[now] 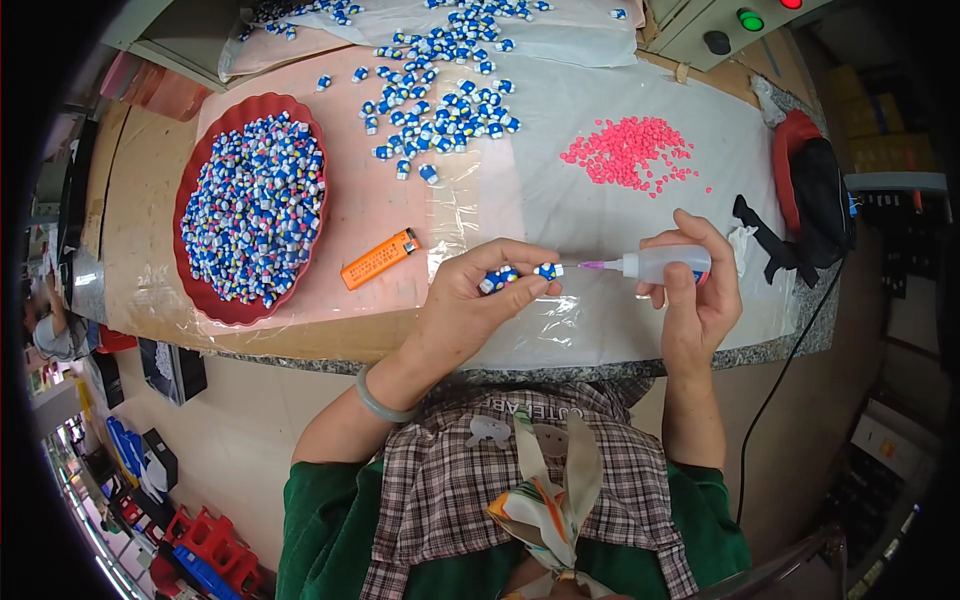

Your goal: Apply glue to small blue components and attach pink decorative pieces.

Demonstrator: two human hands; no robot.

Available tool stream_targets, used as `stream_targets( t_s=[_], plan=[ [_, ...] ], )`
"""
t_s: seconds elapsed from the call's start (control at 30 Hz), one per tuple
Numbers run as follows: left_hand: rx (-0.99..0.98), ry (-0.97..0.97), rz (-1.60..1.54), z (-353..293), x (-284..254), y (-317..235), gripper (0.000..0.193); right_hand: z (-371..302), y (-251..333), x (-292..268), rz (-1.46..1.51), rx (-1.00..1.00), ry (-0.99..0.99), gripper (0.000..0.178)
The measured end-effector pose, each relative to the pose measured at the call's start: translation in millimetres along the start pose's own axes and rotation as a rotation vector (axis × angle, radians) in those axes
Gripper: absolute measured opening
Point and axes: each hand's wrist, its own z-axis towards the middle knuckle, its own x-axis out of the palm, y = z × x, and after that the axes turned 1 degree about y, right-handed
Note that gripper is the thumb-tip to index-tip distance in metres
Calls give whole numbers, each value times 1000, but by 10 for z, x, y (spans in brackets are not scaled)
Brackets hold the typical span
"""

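Note:
Between the thumb and fingertips of my left hand (455,300) is a small blue-and-white figurine (549,271). More of the same figurines (498,279) are tucked in its curled fingers. My right hand (708,295) is wrapped round a translucent squeeze bottle (655,264), held sideways. Its thin pink needle tip (592,265) points left, at or very near the white end of the figurine; contact is too small to tell. Beyond the bottle lies a pile of small pink pieces (630,150). Loose blue-and-white figurines (440,120) are scattered at the far middle.
A scalloped red tray (183,262) heaped with figurines stands on the left. An orange lighter (379,259) lies beside it. Clear plastic sheeting covers the table. At right are a black strap-like item (770,240) and a red container (790,160); a machine with buttons (730,30) stands behind.

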Motion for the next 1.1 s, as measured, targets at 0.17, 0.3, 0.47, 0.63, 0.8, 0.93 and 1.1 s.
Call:
stream_targets(
  t_s=[0.17,0.3,0.47,0.63,0.8,0.93,1.1],
  plan=[
    [63,-22,79,-21,13,59,21,-59,85,14,-227,-146,65,43],
    [62,-8,177,-30,8,69,22,-86,118,10,-399,-234,70,43],
    [82,-17,203,-29,12,71,22,-77,111,8,-429,-340,86,43],
    [75,-19,214,-28,10,75,21,-73,125,19,-438,-344,96,45],
    [82,-11,218,-23,9,59,21,-35,152,43,-466,-391,121,41],
    [78,-14,215,-24,11,63,21,-11,157,55,-501,-419,129,41],
    [72,-15,205,-16,9,62,21,-28,148,10,-431,-331,119,41]
  ],
)
